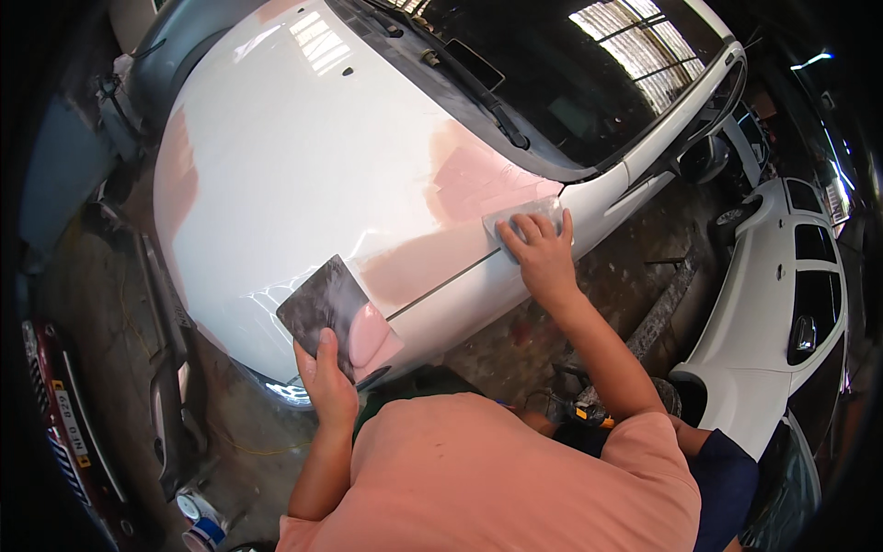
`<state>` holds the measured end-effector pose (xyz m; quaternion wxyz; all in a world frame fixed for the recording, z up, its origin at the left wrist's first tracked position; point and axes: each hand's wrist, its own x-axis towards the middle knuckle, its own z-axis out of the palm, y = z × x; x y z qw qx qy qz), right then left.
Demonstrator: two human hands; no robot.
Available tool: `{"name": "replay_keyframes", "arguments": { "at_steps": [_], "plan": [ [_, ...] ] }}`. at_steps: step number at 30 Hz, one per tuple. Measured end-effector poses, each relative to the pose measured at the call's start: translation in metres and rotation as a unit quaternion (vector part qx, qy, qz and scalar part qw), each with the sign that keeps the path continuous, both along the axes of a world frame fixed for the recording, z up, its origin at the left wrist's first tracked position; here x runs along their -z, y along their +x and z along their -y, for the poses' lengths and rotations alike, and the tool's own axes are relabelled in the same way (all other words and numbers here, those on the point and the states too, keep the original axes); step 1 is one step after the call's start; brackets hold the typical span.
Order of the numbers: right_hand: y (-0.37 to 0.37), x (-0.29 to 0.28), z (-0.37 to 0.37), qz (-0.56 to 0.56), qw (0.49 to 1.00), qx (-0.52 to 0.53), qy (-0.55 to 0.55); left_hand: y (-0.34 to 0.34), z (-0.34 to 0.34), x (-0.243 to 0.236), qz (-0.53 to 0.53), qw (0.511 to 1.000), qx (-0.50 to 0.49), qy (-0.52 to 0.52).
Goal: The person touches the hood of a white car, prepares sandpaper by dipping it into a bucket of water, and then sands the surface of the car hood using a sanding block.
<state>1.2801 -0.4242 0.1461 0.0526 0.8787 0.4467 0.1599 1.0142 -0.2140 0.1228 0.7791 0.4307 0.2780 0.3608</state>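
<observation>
Across the middle of the view lies a white car's bonnet (303,156), with pink filler patches (478,179) toward its right edge and the windscreen (570,83) beyond. A second white car (782,304) stands far right. Near the bonnet's near edge, the left hand (326,382) grips a dark flat board (326,308) by its lower corner, thumb on top; a dab of pink filler (371,336) sits on it. It looks thin, stiff and light. The right hand (543,248) presses flat, fingers spread, on a small grey spreader (520,214) against the filler patch; it seems thin and somewhat flexible, best held along its near edge.
</observation>
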Motion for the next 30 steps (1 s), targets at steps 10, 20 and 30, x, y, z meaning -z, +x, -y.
{"name": "replay_keyframes", "arguments": {
  "at_steps": [10, 20, 30],
  "plan": [
    [-0.018, 0.003, 0.000, -0.006, 0.999, 0.032, -0.003, -0.006, -0.013, 0.001, 0.031, 0.992, 0.051, -0.109],
    [-0.148, -0.063, -0.031, -0.372, 0.829, -0.219, 0.355, 0.050, 0.007, -0.028, 0.101, 0.949, 0.164, -0.249],
    [-0.050, -0.085, 0.000, -0.073, 0.971, -0.171, 0.148, 0.087, 0.014, -0.057, 0.173, 0.980, -0.005, -0.101]
  ]
}}
